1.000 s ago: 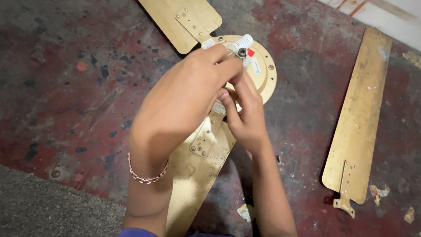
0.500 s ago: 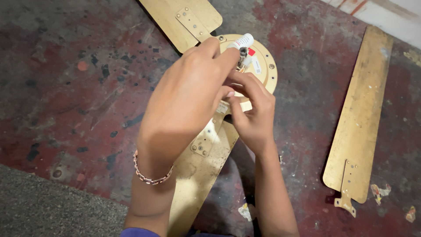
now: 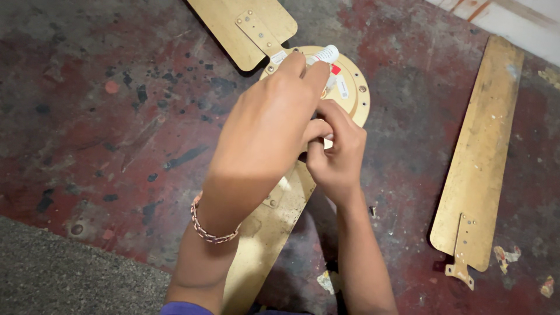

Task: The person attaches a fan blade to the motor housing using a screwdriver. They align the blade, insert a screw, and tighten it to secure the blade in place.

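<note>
My left hand's fingertips (image 3: 303,61) pinched a small white cap-like piece (image 3: 326,54) over the round gold fan motor housing (image 3: 354,93), the left hand (image 3: 265,137) arched high with its back to the camera and a chain bracelet (image 3: 205,228) at the wrist. My right hand (image 3: 337,153) curled shut just beneath, thumb tucked against the left palm (what it gripped, I could not tell). The housing lay on the worn red floor (image 3: 116,116), far from me. One gold blade (image 3: 262,233) ran near under my forearms, another blade (image 3: 245,26) reached far left, and a loose blade (image 3: 481,157) lay well apart on the right.
</note>
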